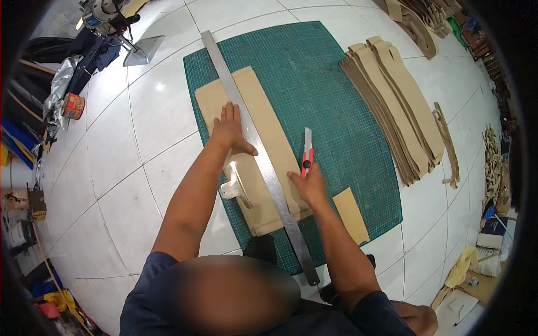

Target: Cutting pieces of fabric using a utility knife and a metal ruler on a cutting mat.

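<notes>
A folded stack of beige fabric [272, 126] lies on a green cutting mat [302, 67]. Lengthwise across the fabric runs a long steel ruler [269, 173], its two ends reaching past the cloth. My left hand [228, 134] is open, pressing flat with fingers on the ruler and thumb spread toward its edge. In my right hand [310, 185] is a red utility knife [307, 154], blade out and pointing away from me; that hand rests at the fabric's right edge. A shiny metal piece [230, 189] with a curved arm sits on the fabric's left side, near my left forearm.
Stacked beige fabric strips [398, 106] lie over the mat's right edge, with a narrow strip [446, 145] beyond. A tan card-like piece [351, 215] is near my right forearm. A machine on a metal base [144, 50] and a red tin [73, 106] stand on the tiled floor at left.
</notes>
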A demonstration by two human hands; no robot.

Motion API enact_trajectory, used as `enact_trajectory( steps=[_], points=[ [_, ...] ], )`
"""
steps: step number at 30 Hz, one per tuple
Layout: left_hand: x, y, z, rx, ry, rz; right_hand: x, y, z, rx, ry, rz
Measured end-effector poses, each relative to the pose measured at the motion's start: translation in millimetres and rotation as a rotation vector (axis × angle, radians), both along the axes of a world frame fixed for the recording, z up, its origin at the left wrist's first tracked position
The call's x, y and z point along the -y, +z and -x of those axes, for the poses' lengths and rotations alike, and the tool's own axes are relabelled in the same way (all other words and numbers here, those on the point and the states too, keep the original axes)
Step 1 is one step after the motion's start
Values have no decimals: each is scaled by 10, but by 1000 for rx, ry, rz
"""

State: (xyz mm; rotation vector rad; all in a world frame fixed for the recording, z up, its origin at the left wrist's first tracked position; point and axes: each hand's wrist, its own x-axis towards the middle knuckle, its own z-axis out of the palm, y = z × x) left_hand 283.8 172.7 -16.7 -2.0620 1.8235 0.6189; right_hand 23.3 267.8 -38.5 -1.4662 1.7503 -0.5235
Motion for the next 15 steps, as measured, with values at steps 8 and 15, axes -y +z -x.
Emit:
enact_trajectory(
  steps=[8, 15],
  points=[
    [-493, -145, 215, -154, 46, 492, 73, -60, 295, 234, -47, -143],
    [-701, -109, 1333, -1813, 1064, -269, 191, 1034, 892, 727, -70, -375]
  ],
)
